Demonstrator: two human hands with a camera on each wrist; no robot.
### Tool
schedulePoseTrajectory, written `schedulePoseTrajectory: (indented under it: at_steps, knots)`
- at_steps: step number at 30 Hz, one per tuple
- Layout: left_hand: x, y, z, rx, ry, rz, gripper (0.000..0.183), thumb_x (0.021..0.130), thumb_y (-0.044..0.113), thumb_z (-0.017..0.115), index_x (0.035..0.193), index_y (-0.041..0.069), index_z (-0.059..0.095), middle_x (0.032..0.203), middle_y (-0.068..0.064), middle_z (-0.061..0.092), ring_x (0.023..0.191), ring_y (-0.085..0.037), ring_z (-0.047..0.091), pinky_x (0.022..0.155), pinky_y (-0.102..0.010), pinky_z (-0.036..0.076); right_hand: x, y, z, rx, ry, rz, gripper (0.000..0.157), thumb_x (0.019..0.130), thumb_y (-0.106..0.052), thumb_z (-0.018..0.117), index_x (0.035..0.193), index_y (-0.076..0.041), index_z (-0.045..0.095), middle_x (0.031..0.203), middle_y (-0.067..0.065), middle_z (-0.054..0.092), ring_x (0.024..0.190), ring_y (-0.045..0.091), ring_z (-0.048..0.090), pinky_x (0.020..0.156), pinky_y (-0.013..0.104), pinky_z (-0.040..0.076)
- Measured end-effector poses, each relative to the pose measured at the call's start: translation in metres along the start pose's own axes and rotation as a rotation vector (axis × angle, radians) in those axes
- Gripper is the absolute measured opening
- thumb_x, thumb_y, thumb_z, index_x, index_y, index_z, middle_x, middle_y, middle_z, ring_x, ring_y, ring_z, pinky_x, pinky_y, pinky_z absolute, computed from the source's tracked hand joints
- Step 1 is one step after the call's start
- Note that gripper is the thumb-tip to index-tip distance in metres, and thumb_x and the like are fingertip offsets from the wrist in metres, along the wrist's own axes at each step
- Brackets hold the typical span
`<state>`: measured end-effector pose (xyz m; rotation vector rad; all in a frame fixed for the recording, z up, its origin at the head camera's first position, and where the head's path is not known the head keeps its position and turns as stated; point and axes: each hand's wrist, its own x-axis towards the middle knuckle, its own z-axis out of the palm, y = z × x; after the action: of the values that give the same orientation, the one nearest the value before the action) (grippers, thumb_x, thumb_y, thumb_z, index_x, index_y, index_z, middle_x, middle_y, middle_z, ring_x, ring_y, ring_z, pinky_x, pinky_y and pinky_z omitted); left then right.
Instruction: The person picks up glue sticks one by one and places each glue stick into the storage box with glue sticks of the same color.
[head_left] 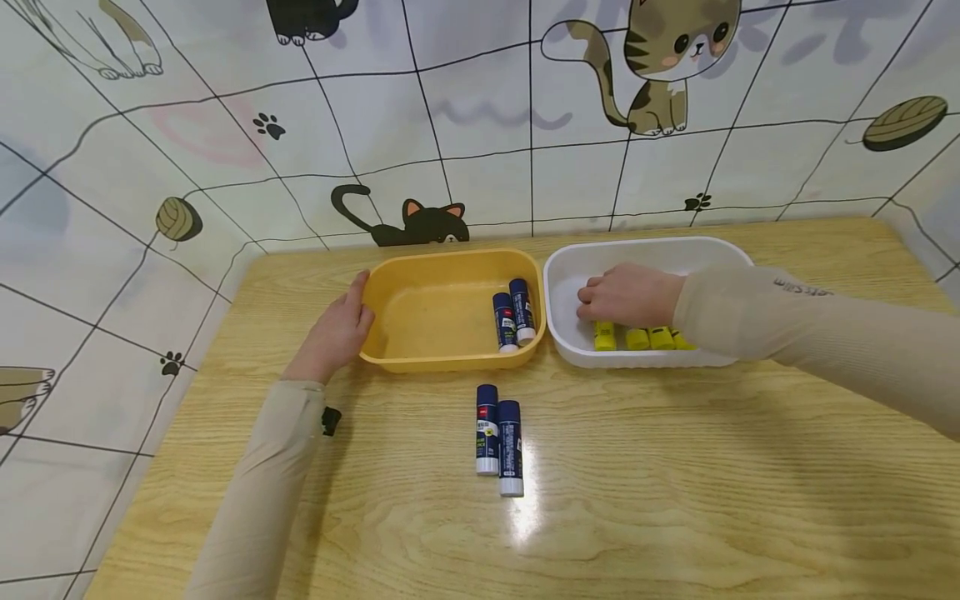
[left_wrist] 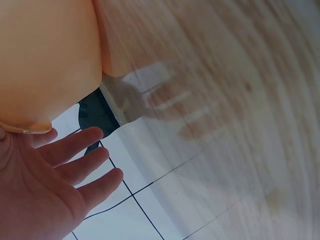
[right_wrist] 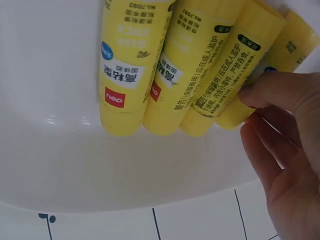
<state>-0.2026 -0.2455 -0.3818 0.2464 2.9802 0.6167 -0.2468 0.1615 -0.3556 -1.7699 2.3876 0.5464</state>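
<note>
My right hand (head_left: 630,296) reaches into the white tub (head_left: 558,321) and pinches a yellow glue stick (right_wrist: 295,42) between thumb and fingers. Several more yellow glue sticks (right_wrist: 132,65) lie side by side next to it, partly hidden by the hand in the head view. At the other side, my left hand (head_left: 333,333) touches the left rim of the orange-yellow tub (head_left: 427,325), its fingers extended. Inside that tub, two dark blue glue sticks (head_left: 522,308) with white ends lie along the right side.
Two more dark blue glue sticks (head_left: 487,429) lie together on the wooden table (head_left: 390,500) in front of the tubs. The tubs stand side by side near the back edge. Behind them rises a wall covering (head_left: 480,125) with cat drawings and grid lines.
</note>
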Motion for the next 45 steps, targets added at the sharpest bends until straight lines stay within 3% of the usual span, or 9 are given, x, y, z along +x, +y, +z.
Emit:
schedulePoseTrajectory:
  at_steps: [4, 8, 17, 26, 32, 38, 45]
  knots:
    - [-0.001, 0.000, 0.001, 0.014, 0.009, 0.002, 0.058, 0.100, 0.013, 0.032, 0.153, -0.001, 0.012, 0.145, -0.031, 0.034, 0.129, -0.046, 0.037, 0.107, -0.054, 0.028, -0.003, 0.001, 0.001, 0.034, 0.008, 0.018, 0.023, 0.078, -0.001, 0.077, 0.097, -0.008, 0.065, 0.087, 0.005, 0.057, 0.076, 0.019, 0.052, 0.069, 0.032, 0.051]
    - [-0.001, 0.001, 0.002, 0.056, 0.034, 0.015, 0.058, 0.099, 0.013, 0.033, 0.152, -0.002, 0.015, 0.142, -0.032, 0.038, 0.128, -0.047, 0.037, 0.107, -0.054, 0.028, -0.008, -0.002, -0.004, 0.087, 0.027, 0.069, 0.026, 0.081, -0.001, 0.075, 0.105, -0.007, 0.066, 0.098, 0.008, 0.061, 0.084, 0.022, 0.056, 0.077, 0.036, 0.053]
    - [-0.001, 0.002, 0.002, 0.108, 0.073, 0.024, 0.057, 0.098, 0.012, 0.033, 0.151, -0.003, 0.019, 0.137, -0.033, 0.042, 0.127, -0.046, 0.039, 0.106, -0.054, 0.029, -0.025, -0.021, -0.025, 0.052, 0.170, 0.097, 0.025, 0.081, 0.006, 0.070, 0.103, -0.004, 0.066, 0.103, 0.012, 0.064, 0.091, 0.028, 0.060, 0.072, 0.036, 0.054]
    - [0.002, 0.000, 0.002, 0.138, 0.061, 0.032, 0.057, 0.099, 0.013, 0.033, 0.151, -0.005, 0.019, 0.145, -0.033, 0.034, 0.136, -0.050, 0.023, 0.112, -0.055, 0.015, -0.038, -0.044, -0.035, -0.050, 0.363, 0.039, 0.027, 0.073, 0.007, 0.076, 0.093, -0.004, 0.061, 0.103, 0.012, 0.063, 0.093, 0.026, 0.061, 0.076, 0.036, 0.053]
    - [0.001, -0.001, 0.002, 0.142, 0.058, 0.023, 0.056, 0.099, 0.013, 0.033, 0.151, -0.004, 0.020, 0.146, -0.033, 0.032, 0.137, -0.050, 0.020, 0.112, -0.056, 0.014, -0.038, -0.059, -0.044, -0.085, 0.479, -0.014, 0.033, 0.069, 0.007, 0.077, 0.094, -0.004, 0.058, 0.103, 0.011, 0.062, 0.094, 0.026, 0.060, 0.075, 0.036, 0.053]
    - [0.000, -0.002, 0.002, 0.132, 0.069, 0.045, 0.056, 0.098, 0.010, 0.033, 0.150, -0.007, 0.020, 0.144, -0.034, 0.032, 0.136, -0.049, 0.024, 0.112, -0.053, 0.015, -0.031, -0.076, -0.052, -0.088, 0.469, -0.027, 0.034, 0.075, 0.004, 0.077, 0.104, -0.003, 0.062, 0.109, 0.012, 0.064, 0.102, 0.027, 0.062, 0.084, 0.038, 0.053]
    - [0.000, 0.000, 0.001, 0.128, 0.062, 0.045, 0.056, 0.099, 0.011, 0.033, 0.150, -0.006, 0.020, 0.145, -0.034, 0.030, 0.136, -0.047, 0.024, 0.113, -0.052, 0.015, -0.015, -0.099, -0.044, -0.063, 0.420, -0.080, 0.034, 0.078, -0.003, 0.078, 0.108, -0.008, 0.062, 0.111, 0.008, 0.065, 0.103, 0.023, 0.061, 0.086, 0.035, 0.052]
